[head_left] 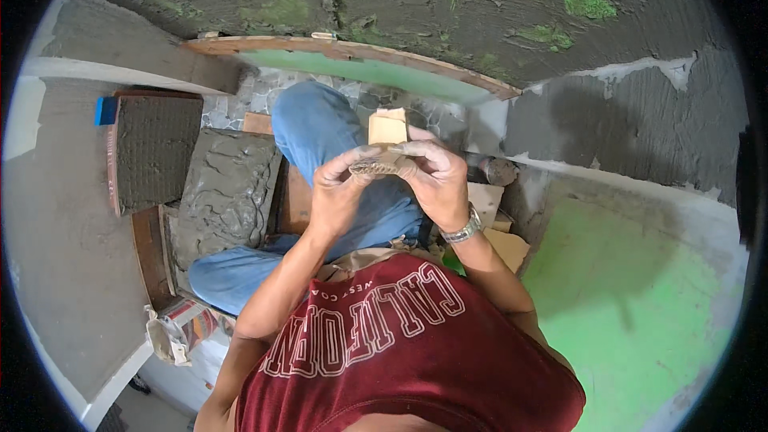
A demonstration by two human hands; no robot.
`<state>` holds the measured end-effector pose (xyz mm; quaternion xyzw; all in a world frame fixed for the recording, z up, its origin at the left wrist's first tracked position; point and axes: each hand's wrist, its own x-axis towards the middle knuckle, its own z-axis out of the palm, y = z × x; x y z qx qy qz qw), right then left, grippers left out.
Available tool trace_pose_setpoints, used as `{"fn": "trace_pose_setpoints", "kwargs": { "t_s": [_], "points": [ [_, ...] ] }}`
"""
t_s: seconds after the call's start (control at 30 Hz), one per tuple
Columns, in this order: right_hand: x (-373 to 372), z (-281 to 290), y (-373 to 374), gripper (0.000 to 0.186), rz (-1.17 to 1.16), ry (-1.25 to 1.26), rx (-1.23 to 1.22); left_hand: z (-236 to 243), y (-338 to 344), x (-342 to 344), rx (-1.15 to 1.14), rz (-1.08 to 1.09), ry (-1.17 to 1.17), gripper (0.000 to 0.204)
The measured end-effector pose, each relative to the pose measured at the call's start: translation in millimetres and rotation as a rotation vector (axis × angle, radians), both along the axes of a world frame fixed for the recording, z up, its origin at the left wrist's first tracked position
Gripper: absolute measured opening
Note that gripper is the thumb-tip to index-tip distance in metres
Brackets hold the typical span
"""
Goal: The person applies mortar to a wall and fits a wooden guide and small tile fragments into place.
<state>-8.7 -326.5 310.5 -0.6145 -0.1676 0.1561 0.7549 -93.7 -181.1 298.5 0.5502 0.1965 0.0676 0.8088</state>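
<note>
- Together at chest front, the left hand (340, 182) and the right hand (438, 174), both dusty, meet fingertip to fingertip, each pinched on a cream piece (388, 130) with a ridged brown lower edge.
- The cream piece sits centrally, above the person's lap, its pale face standing up beyond the thumbs; whether it is a single folded piece or two pressed together is hard to tell from this angle.
- A metal-banded watch (463, 228) circles the right wrist.
- Large white-outlined capitals curve across the maroon shirt (384, 360), with a smaller line of print near the hem, both upside down to the viewer.
- Blue jeans (316, 116) cover the bent legs.
- To the left lies a slab of wet grey mortar (228, 188); beyond it rests a panel (160, 148) coated in combed mortar, small lettering running along its reddish edge, beside a blue block (105, 110).
- Nearer the left thigh stands a crumpled bag (180, 332) with coloured printing, too small to make out.
- Pale scraps (506, 250) lie beyond the right forearm.
- Ahead, a wooden strip (352, 50) runs along a wall (448, 20) smeared with grey mortar over green.
</note>
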Motion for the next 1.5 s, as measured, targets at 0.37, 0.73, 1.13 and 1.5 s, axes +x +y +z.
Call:
{"fn": "trace_pose_setpoints", "kwargs": {
  "t_s": [0.37, 0.73, 1.13, 1.5],
  "points": [
    [4, 14, 5, 0.017, 0.162, 0.099, -0.048, 7, 13, -1, 0.127, -0.013, -0.118, 0.024],
    [-4, 7, 5, 0.014, 0.2, 0.088, -0.167, -7, -7, -3, -0.261, 0.1, -0.145, 0.012],
    [5, -11, 19, 0.02, -0.039, -0.033, -0.26, 2, 1, 29, 0.01, 0.16, -0.125, 0.019],
    [23, -12, -8, 0.024, 0.086, 0.352, -0.026, -13, -15, 44, 0.175, -0.044, -0.006, 0.02]
  ]
}}
